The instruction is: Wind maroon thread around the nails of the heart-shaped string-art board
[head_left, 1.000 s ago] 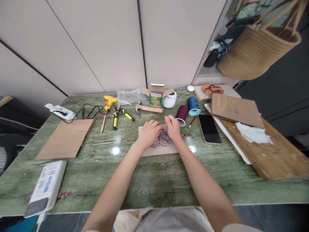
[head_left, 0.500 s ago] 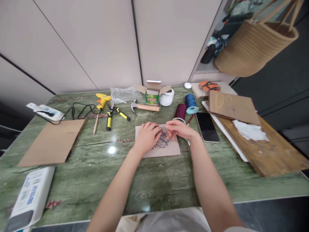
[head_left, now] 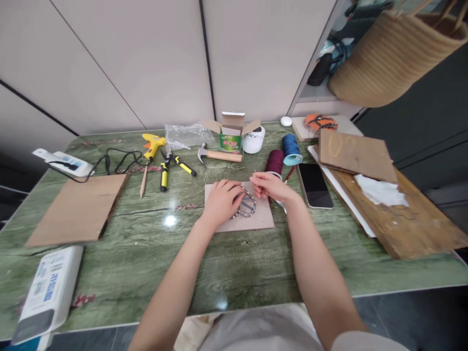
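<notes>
A small pale board (head_left: 262, 219) lies on the table in front of me, bearing a ring of nail-like pegs with dark thread strung across it (head_left: 247, 206). My left hand (head_left: 222, 201) rests over the left side of the board and ring, fingers extended and slightly bent. Just above the board's right part, my right hand (head_left: 269, 186) is closed in a pinch. Whatever its fingertips hold is too fine to see. Behind that hand stand a maroon thread spool (head_left: 275, 162) and a blue thread spool (head_left: 291, 149).
A hammer (head_left: 223, 155), pliers (head_left: 164, 175), a yellow glue gun (head_left: 152, 144) and a pointed wooden stick (head_left: 144, 182) lie beyond my left hand. An open green box (head_left: 230, 142) stands at the back. To the right are a phone (head_left: 316, 185) and stacked boards (head_left: 420, 222).
My right hand has drawn back from the ring, up and slightly right, uncovering more of it. My left hand stays on the board. The view has shifted slightly.
</notes>
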`<state>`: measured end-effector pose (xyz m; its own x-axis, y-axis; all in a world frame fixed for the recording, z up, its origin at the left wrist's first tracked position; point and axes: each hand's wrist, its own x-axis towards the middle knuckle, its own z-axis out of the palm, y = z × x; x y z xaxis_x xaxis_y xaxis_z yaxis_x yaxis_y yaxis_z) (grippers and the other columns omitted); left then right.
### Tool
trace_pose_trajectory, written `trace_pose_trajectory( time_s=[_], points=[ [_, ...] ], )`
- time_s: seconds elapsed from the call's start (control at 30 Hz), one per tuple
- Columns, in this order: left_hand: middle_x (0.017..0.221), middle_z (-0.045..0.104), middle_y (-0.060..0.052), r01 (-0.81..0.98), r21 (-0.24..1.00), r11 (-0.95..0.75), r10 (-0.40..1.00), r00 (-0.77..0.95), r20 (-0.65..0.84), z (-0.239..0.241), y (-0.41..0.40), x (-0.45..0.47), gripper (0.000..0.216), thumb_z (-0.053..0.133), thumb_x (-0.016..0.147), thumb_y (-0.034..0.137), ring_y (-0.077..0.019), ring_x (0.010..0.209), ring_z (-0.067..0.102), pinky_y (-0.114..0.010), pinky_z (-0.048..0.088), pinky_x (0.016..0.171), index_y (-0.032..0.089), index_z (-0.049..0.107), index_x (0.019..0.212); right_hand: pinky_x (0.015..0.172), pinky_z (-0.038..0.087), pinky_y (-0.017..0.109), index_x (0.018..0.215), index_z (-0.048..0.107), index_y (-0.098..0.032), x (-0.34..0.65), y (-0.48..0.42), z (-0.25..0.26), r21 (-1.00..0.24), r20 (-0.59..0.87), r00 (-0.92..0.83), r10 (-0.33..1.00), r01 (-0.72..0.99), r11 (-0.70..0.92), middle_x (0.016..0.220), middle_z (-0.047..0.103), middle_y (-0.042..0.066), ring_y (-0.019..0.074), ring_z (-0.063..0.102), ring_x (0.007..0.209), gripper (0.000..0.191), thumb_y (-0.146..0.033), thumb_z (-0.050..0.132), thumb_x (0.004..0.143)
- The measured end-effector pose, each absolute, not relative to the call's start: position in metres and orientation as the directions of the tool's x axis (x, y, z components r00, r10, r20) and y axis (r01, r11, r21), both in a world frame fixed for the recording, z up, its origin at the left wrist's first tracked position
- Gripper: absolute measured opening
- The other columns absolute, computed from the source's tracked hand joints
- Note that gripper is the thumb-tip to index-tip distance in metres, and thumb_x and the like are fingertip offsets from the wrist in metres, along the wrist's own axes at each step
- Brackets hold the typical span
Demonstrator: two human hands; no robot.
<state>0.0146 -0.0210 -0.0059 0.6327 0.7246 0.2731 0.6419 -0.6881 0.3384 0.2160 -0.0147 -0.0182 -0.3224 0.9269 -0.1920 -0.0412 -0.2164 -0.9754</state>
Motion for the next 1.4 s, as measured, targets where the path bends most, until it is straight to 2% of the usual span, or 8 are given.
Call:
trace_pose_trajectory(
  time_s=[0.2,0.4,0.63,0.87,1.03,1.2,1.33,1.4],
  points=[
    [0.1,0.064,-0.005,0.727,0.33,-0.602,0.798,0.551,0.244,0.01,-0.025,0.03,0.024,0.053,0.085,0.035,-0.0232,0.102,0.049,-0.038,0.037,0.085,0.023,0.059,0.105,0.039,0.031,0.02,0.063,0.041,-0.02,0.205,-0.01,-0.024,-0.989,-0.138,-0.163,0.977,-0.028,-0.144,0.05,0.047,-0.006,0.0074,0.045,0.042,0.036,-0.048,0.059,0.077],
    [0.094,0.06,-0.008,0.786,0.311,-0.534,0.845,0.485,0.225,0.016,-0.023,0.057,0.026,0.061,0.077,0.042,-0.0248,0.095,0.049,-0.038,0.04,0.081,0.019,0.06,0.09,0.042,0.034,0.023,0.063,0.042,-0.021,0.201,-0.005,-0.029,-0.99,-0.109,-0.002,0.994,-0.087,-0.109,0.053,0.049,-0.005,0.0098,0.048,0.046,0.036,-0.051,0.058,0.075],
    [0.088,0.06,-0.008,0.829,0.318,-0.461,0.882,0.387,0.271,0.007,-0.02,0.063,0.011,0.057,0.079,0.026,-0.0232,0.09,0.05,-0.036,0.043,0.078,0.017,0.064,0.083,0.047,0.039,0.023,0.064,0.044,-0.021,0.194,0.001,-0.035,-0.996,-0.003,0.15,0.989,-0.086,0.01,0.056,0.051,-0.004,0.0099,0.051,0.049,0.037,-0.053,0.057,0.076],
    [0.087,0.064,-0.006,0.815,0.397,-0.422,0.905,0.357,0.231,0.004,-0.004,0.058,0.016,0.055,0.081,0.025,-0.02,0.085,0.058,-0.031,0.044,0.076,0.02,0.069,0.085,0.057,0.048,0.027,0.065,0.047,-0.021,0.19,0.001,-0.031,-0.994,0.052,0.197,0.979,-0.084,0.07,0.063,0.057,-0.001,0.0124,0.056,0.058,0.035,-0.053,0.056,0.077],
    [0.09,0.068,-0.006,0.841,0.384,-0.381,0.924,0.33,0.193,-0.002,0.01,0.056,0.02,0.055,0.082,0.032,-0.0193,0.082,0.061,-0.028,0.044,0.073,0.023,0.072,0.087,0.062,0.048,0.028,0.067,0.047,-0.021,0.186,-0.002,-0.026,-0.986,0.146,0.223,0.964,0.111,0.123,0.068,0.06,0.001,0.0139,0.057,0.064,0.033,-0.05,0.052,0.08],
    [0.088,0.069,-0.006,0.829,0.428,-0.36,0.933,0.305,0.194,-0.006,0.016,0.055,0.023,0.054,0.083,0.036,-0.019,0.081,0.063,-0.028,0.044,0.073,0.023,0.072,0.086,0.064,0.041,0.026,0.067,0.047,-0.02,0.185,-0.006,-0.024,-0.917,0.262,0.218,0.94,0.361,0.172,0.067,0.057,0.0,0.0131,0.051,0.064,0.031,-0.045,0.045,0.086],
    [0.087,0.07,-0.005,0.793,0.498,-0.351,0.935,0.267,0.234,-0.007,0.017,0.052,0.019,0.055,0.082,0.029,-0.0178,0.08,0.062,-0.028,0.045,0.076,0.02,0.072,0.084,0.063,0.035,0.027,0.065,0.045,-0.02,0.187,-0.009,-0.022,-0.772,0.388,0.166,0.907,0.596,0.221,0.066,0.053,0.001,0.0143,0.048,0.065,0.031,-0.04,0.044,0.088],
    [0.088,0.07,-0.004,0.764,0.544,-0.347,0.935,0.238,0.261,-0.007,0.018,0.05,0.017,0.056,0.082,0.025,-0.0168,0.081,0.062,-0.028,0.045,0.078,0.019,0.071,0.083,0.061,0.032,0.027,0.064,0.045,-0.02,0.19,-0.01,-0.022,-0.694,0.397,0.11,0.911,0.686,0.22,0.064,0.052,0.0,0.0143,0.046,0.063,0.029,-0.037,0.046,0.087]
  ],
)
